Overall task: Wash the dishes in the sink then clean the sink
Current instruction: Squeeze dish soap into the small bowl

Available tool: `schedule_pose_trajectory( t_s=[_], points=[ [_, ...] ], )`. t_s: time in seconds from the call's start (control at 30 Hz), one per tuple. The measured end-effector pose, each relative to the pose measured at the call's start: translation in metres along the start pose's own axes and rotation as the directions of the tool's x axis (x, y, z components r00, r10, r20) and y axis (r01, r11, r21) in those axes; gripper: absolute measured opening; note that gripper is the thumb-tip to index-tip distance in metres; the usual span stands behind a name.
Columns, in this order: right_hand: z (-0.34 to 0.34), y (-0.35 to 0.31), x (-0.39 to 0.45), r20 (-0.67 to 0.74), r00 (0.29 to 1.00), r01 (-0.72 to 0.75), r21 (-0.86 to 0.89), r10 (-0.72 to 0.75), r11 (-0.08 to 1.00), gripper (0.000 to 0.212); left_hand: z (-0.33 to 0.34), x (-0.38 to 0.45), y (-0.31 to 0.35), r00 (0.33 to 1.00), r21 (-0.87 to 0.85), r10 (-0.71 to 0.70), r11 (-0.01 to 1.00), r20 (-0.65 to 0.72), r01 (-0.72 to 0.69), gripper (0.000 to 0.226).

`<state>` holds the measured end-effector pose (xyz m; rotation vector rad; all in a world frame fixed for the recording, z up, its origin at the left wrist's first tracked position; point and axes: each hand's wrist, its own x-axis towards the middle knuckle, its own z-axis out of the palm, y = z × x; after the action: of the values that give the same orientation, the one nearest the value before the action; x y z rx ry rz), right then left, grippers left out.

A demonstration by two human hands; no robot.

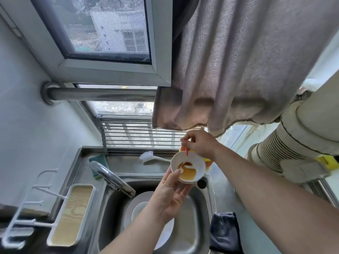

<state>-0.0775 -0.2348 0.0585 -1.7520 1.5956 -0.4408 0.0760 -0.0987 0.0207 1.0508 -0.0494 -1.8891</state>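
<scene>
Our left hand (169, 196) cups a small white bowl (188, 166) of orange sauce above the sink (201, 213); our right hand (199, 143) pinches an orange utensil (187, 152) at its rim. Plates (146, 213) lie unwashed below; washing seems barely begun.

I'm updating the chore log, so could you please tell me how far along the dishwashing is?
Nothing looks washed yet. In hand: the left hand holds a small white bowl with brown sauce residue, while the right hand pinches an orange utensil over it. Left: the white plate in the sink, then the sink itself.
</scene>
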Motion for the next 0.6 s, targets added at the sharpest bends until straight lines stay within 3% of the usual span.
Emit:
schedule_pose_trajectory(
  t_s=[0.27,0.47,0.6],
  points=[
    [0.006,-0.002,-0.004,-0.014,1.0,0.001,-0.122,-0.002,0.993,0.012,-0.013,-0.001,-0.001,1.0,0.025,-0.013,1.0,0.0,0.013,0.053],
    [-0.003,0.005,0.004,-0.024,1.0,-0.011,0.15,0.015,0.989,0.017,-0.019,-0.004,-0.001,1.0,0.023,-0.022,0.999,-0.022,0.022,0.054],
    [0.0,0.004,0.002,-0.015,1.0,-0.006,0.159,0.009,0.987,0.014,-0.017,-0.006,0.0,1.0,0.02,-0.025,0.999,-0.009,0.025,0.051]
  ],
)
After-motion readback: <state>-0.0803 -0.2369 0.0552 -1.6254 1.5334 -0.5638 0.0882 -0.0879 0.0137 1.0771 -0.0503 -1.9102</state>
